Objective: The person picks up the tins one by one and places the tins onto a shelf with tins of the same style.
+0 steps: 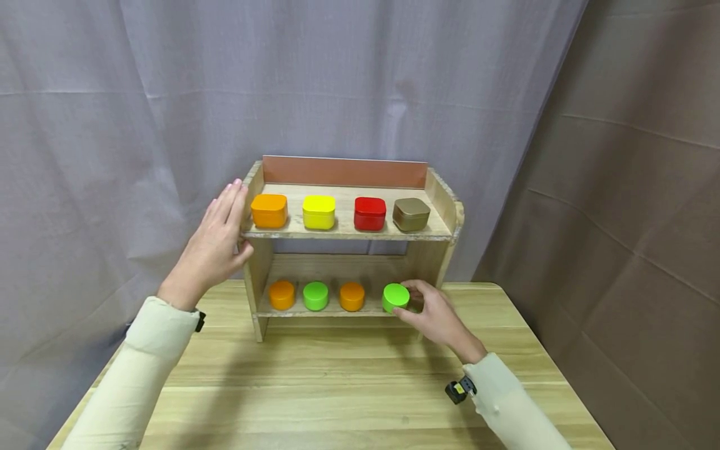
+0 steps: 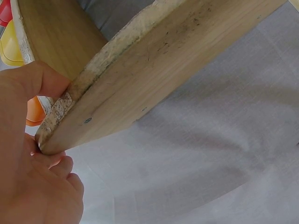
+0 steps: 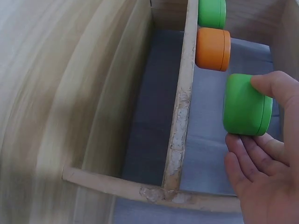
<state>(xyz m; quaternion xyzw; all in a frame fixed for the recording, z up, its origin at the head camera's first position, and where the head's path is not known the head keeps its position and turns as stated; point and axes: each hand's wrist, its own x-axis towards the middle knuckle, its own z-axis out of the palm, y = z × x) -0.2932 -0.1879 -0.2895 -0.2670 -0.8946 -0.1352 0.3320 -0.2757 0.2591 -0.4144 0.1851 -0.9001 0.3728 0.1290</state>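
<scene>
My right hand (image 1: pixel 433 314) pinches a green round tin (image 1: pixel 396 297) between thumb and fingers at the right end of the lower shelf. In the right wrist view that tin (image 3: pixel 245 105) is off the shelf board, a gap showing between them. My left hand (image 1: pixel 216 237) grips the left side panel of the small wooden shelf (image 1: pixel 349 235), with the thumb on the front edge and fingers around the outside. Left of the held tin, an orange round tin (image 1: pixel 352 296), a green round tin (image 1: pixel 315 295) and another orange round tin (image 1: pixel 282 295) stand in a row.
On the upper shelf stand an orange square tin (image 1: pixel 269 211), a yellow one (image 1: pixel 319 212), a red one (image 1: pixel 369 214) and a brown one (image 1: pixel 411 215). The shelf stands on a wooden table (image 1: pixel 337 394), before a grey curtain (image 1: pixel 337 81).
</scene>
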